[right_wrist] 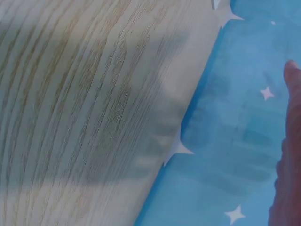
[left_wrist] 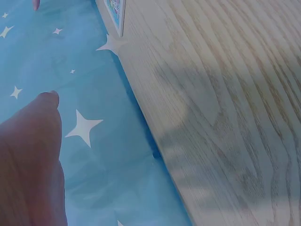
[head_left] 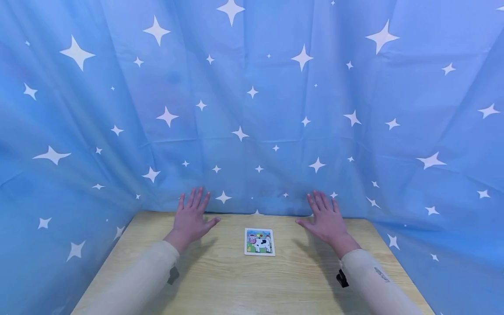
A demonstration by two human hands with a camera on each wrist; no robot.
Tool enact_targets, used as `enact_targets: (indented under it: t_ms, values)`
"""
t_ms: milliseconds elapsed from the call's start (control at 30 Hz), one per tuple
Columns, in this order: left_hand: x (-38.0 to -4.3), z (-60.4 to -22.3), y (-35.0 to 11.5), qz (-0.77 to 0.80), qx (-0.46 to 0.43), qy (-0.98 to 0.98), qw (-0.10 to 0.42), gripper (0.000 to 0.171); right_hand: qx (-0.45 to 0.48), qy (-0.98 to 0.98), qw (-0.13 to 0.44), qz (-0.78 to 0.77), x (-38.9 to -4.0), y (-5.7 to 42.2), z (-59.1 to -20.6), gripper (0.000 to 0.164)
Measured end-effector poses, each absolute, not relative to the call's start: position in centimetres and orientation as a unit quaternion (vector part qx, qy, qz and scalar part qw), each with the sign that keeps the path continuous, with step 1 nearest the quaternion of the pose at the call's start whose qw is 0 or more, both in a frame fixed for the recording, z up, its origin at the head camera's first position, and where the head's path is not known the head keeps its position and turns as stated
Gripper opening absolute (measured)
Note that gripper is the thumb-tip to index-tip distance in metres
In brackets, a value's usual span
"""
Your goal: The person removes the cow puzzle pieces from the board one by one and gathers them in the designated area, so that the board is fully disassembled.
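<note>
Spread wide, the empty left grip (head_left: 191, 222) and right grip (head_left: 327, 223) flank a cow-picture card (head_left: 260, 242) on the desk (head_left: 244, 284) before us.

Left wrist view cuts the left hand (left_wrist: 33, 162) at left and bottom edges, the picture card (left_wrist: 116, 12) at top. Right wrist view crops the right hand (right_wrist: 290, 155) at right. Head view: left sleeve (head_left: 138, 278), right sleeve (head_left: 372, 286), table (head_left: 252, 284) run off bottom; lettering (head_left: 382, 274) too small to read.

One square white-bordered cow picture (head_left: 260, 242), one pale wood-grained counter (head_left: 244, 284) and one blue star-printed fabric curtain (head_left: 220, 144) are counted — plus two cream sleeves (head_left: 151, 269) and ten bare fingers (head_left: 205, 202).
</note>
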State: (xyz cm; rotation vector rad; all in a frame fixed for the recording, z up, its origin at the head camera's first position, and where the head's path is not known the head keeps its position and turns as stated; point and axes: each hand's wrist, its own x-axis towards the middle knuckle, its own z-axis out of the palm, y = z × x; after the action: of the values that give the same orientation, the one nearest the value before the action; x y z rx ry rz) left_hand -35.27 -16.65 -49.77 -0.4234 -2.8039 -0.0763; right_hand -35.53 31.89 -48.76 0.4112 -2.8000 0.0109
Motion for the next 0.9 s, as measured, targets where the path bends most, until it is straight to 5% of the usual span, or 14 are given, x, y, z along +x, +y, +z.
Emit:
enact_targets:
  t_ms: [900]
  values:
    - [-35.3, -50.7, -13.6, -0.026, -0.181, -0.973, 0.143, 0.102, 0.178, -0.973, 0.146, 0.017, -35.3, 27.4, -48.8, 0.103]
